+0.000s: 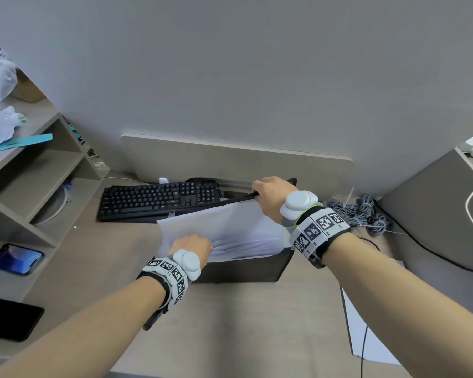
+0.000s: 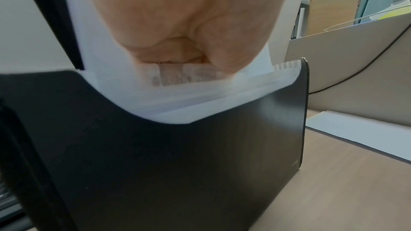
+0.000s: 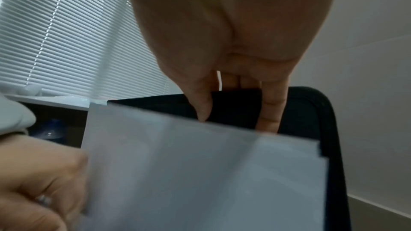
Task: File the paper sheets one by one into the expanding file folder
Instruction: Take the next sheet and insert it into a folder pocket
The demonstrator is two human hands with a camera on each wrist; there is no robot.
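Both forearms reach forward; left hand (image 1: 193, 245) curls low, right hand (image 1: 271, 196) grips higher, fingers bent downward.

I count one black expanding file folder (image 1: 243, 268) standing at the middle of the desk (image 1: 230, 323), and one black keyboard (image 1: 159, 199) toward the desk's back edge. Two phones lie near the left edge: one with a lit screen (image 1: 14, 259), one dark (image 1: 10, 319). One stack of white paper sheets (image 1: 366, 336) sits at the right edge; its sheets I can't count. One bundle of grey cable (image 1: 358, 211) lies in the back right corner. Two hands, left (image 1: 193, 245) and right (image 1: 271, 195).
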